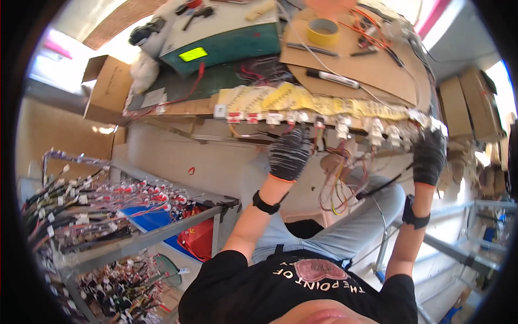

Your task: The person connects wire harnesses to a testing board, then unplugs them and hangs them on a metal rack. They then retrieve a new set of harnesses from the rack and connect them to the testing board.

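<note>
Along the table's front edge runs a yellow-taped strip (318,103) with a row of small white and red connectors (273,118). My left hand (290,155), in a dark striped glove, is raised to the middle of the row. Its fingers are curled in at a connector, and whatever lies between them is hidden. At the right end of the strip, my right hand (429,157), gloved alike, has its fingers closed on something I cannot make out. Between my hands hangs a bundle of thin coloured wires (339,183). A black cable (384,184) slants down from beside my right hand.
On the table are a green box-shaped device (226,46) with a lit yellow display, a yellow tape roll (322,32), a black-and-white marker (333,79) and orange wires. Piles of wire harnesses (97,210) lie by a metal rack at left. Cardboard boxes (472,105) stand at right.
</note>
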Demonstrator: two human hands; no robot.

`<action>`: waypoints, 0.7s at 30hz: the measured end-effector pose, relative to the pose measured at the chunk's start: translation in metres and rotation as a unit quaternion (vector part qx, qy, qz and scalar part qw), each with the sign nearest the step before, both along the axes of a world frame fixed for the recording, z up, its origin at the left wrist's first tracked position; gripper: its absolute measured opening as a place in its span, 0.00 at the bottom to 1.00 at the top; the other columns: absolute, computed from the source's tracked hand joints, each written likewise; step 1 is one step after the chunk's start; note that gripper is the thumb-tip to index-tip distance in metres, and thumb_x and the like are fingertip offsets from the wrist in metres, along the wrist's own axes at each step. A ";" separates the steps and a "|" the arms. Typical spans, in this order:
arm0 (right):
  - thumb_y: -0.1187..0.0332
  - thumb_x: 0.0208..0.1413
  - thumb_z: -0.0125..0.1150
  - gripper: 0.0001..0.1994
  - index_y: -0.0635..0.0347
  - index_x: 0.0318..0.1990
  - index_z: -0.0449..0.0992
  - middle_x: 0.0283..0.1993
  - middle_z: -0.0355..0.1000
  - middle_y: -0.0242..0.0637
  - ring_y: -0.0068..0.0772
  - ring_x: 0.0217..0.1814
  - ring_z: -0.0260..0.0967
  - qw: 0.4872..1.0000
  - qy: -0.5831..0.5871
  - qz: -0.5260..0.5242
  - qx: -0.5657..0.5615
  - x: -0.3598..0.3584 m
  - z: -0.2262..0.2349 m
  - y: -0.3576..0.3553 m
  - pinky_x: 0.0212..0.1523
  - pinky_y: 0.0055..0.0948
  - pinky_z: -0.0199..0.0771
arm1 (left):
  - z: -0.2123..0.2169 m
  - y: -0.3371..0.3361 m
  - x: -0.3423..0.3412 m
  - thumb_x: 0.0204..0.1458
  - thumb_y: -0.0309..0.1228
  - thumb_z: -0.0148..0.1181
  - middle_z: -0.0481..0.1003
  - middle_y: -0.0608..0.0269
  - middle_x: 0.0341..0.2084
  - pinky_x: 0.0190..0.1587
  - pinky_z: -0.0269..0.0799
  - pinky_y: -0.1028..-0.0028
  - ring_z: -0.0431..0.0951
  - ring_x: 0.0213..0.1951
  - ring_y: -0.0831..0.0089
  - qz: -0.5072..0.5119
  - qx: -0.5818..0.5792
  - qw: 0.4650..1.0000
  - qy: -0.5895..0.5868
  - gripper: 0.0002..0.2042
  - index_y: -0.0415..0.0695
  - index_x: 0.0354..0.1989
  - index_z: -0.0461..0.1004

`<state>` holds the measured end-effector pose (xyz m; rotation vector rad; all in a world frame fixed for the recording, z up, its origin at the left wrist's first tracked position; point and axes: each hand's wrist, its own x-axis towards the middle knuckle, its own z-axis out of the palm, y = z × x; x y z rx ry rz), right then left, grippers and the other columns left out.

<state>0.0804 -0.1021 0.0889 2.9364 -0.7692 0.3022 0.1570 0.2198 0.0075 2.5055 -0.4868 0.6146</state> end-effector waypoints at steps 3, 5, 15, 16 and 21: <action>0.71 0.35 0.61 0.26 0.60 0.49 0.68 0.53 0.62 0.53 0.54 0.57 0.57 1.000 0.001 -0.005 -0.028 -0.013 -0.020 -0.033 0.59 0.43 0.56 | -0.002 -0.011 -0.003 0.48 0.33 0.54 0.70 0.51 0.15 0.23 0.66 0.59 0.71 0.19 0.53 -0.010 -0.008 0.999 0.042 0.07 0.42 0.27 0.72; 0.73 0.35 0.61 0.27 0.60 0.50 0.67 0.53 0.62 0.54 0.54 0.57 0.57 1.000 -0.014 -0.001 0.001 -0.009 -0.015 -0.019 0.59 0.43 0.56 | -0.001 -0.001 -0.007 0.48 0.33 0.55 0.72 0.50 0.18 0.25 0.67 0.58 0.72 0.21 0.52 0.004 -0.012 0.997 0.079 0.08 0.41 0.26 0.73; 0.76 0.38 0.58 0.26 0.60 0.52 0.67 0.55 0.61 0.55 0.53 0.58 0.57 0.997 -0.062 0.042 -0.036 -0.009 -0.016 -0.022 0.60 0.41 0.56 | 0.036 0.027 -0.020 0.45 0.30 0.59 0.76 0.51 0.24 0.30 0.72 0.66 0.76 0.27 0.57 -0.030 -0.090 0.991 0.093 0.07 0.40 0.30 0.75; 0.76 0.38 0.58 0.26 0.60 0.52 0.67 0.55 0.61 0.55 0.53 0.58 0.57 0.997 -0.062 0.042 -0.035 -0.009 -0.016 -0.021 0.60 0.41 0.56 | 0.037 0.030 -0.021 0.45 0.30 0.59 0.76 0.51 0.24 0.30 0.72 0.66 0.76 0.27 0.57 -0.029 -0.089 0.991 0.093 0.07 0.40 0.30 0.75; 0.76 0.39 0.57 0.25 0.61 0.52 0.67 0.54 0.62 0.55 0.53 0.57 0.58 0.995 -0.072 0.049 -0.042 -0.012 -0.018 -0.020 0.60 0.41 0.56 | 0.032 0.044 -0.030 0.45 0.29 0.59 0.76 0.52 0.24 0.31 0.73 0.66 0.76 0.27 0.57 -0.036 -0.108 0.989 0.092 0.07 0.40 0.30 0.76</action>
